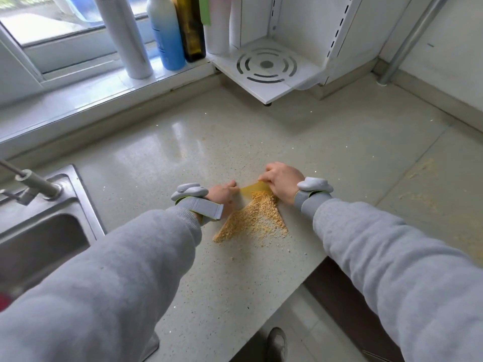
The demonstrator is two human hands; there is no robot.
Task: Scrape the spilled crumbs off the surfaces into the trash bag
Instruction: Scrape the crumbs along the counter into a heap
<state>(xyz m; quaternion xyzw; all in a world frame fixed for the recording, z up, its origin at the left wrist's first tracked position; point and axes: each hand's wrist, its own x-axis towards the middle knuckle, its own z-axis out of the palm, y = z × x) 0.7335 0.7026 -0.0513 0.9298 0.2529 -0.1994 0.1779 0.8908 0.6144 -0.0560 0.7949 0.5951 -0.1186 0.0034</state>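
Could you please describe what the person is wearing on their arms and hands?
Both arms wear light grey knit sleeves. Each wrist carries a grey fabric strap topped by a smooth, rounded pale grey device, by the left hand and the right hand. The hands are ungloved.

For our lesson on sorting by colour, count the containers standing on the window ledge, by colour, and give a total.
White or silver tall flask: 1
Blue and white bottle: 1
Dark amber bottle: 1
Total: 3
The tops of all three are cut off by the picture's edge.
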